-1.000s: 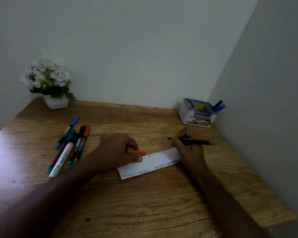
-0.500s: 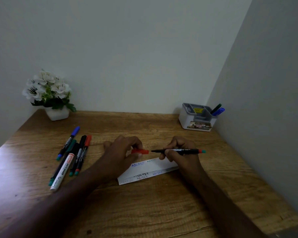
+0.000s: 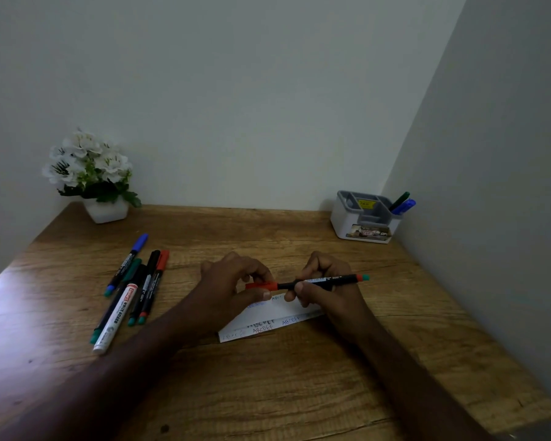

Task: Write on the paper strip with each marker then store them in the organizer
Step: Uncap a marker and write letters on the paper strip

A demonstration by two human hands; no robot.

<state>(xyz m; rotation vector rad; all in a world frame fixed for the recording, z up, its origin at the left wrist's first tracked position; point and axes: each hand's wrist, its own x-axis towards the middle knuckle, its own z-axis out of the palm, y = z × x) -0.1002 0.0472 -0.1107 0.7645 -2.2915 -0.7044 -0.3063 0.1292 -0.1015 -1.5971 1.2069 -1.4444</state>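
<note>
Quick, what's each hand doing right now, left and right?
Left hand: pinches the red cap at the marker's tip.
Right hand: grips the black marker.

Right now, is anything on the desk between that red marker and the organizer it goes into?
Nothing visible. The red marker is held above the paper strip, and the desk toward the organizer shows only wood.

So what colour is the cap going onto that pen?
Red cap, seen in the head view.
</note>
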